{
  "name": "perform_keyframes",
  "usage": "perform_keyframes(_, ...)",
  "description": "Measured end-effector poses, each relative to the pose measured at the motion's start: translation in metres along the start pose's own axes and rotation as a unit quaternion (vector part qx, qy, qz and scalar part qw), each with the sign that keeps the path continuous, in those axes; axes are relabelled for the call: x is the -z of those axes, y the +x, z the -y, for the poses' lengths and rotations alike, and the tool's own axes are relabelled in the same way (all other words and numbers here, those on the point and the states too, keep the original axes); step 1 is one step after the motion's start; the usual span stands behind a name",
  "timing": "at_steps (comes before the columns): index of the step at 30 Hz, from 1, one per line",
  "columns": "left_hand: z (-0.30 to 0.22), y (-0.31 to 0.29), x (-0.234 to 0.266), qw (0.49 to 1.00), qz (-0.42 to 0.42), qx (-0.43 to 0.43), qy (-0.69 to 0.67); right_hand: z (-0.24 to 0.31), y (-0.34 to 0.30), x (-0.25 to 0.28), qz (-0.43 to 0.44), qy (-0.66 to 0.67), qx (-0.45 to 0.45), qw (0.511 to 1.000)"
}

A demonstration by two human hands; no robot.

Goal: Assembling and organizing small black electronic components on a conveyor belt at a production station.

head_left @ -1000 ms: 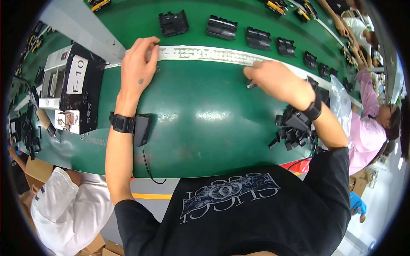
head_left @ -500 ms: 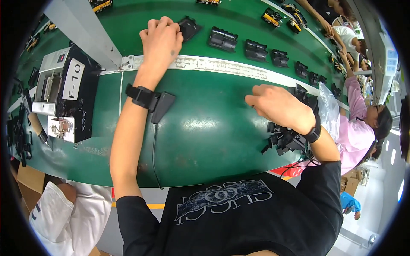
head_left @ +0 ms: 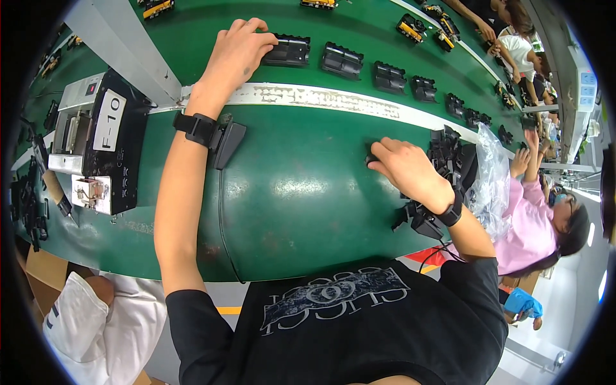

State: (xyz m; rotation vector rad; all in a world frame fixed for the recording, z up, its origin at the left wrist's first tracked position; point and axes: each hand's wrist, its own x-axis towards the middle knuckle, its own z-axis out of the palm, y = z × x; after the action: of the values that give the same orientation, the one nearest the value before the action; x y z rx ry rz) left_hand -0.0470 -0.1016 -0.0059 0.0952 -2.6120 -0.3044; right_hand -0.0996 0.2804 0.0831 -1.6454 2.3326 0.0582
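Observation:
My left hand reaches to the far side of the bench, its thumb and fingertips closed on the left end of a black ribbed plastic housing. That housing lies flat on the green surface beyond the white strip, in line with another black housing and several more to the right. Over the near part of the bench, my right hand pinches a small dark part, mostly hidden by the fingers. Right beside that hand is a pile of black plastic parts.
A black-and-silver machine stands at left beside a grey post. A clear plastic bag lies right of the pile. Yellow-and-black assemblies sit farther back. A person in pink works at right; a white-clothed person is at lower left.
The housing at my left hand has gone from tilted to flat, in line with the row. My left hand has shifted slightly left. The right hand has moved slightly down, showing a small dark part.

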Motion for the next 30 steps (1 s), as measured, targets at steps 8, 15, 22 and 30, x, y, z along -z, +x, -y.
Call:
perform_keyframes(8,-0.007,-0.037,0.011,0.984,-0.112,0.064,-0.123,-0.012,0.082,0.045,-0.114,-0.053,0.115,0.985)
perform_keyframes(15,-0.019,-0.065,0.030,0.972,-0.091,0.131,-0.172,-0.035,0.201,0.070,-0.138,-0.172,0.227,0.949)
perform_keyframes(22,-0.017,-0.065,0.029,0.981,-0.088,0.097,-0.143,-0.043,0.227,0.063,-0.077,-0.193,0.200,0.958)
perform_keyframes(30,-0.017,-0.066,0.029,0.979,-0.087,0.105,-0.154,-0.046,0.226,0.053,-0.046,-0.162,0.154,0.974)
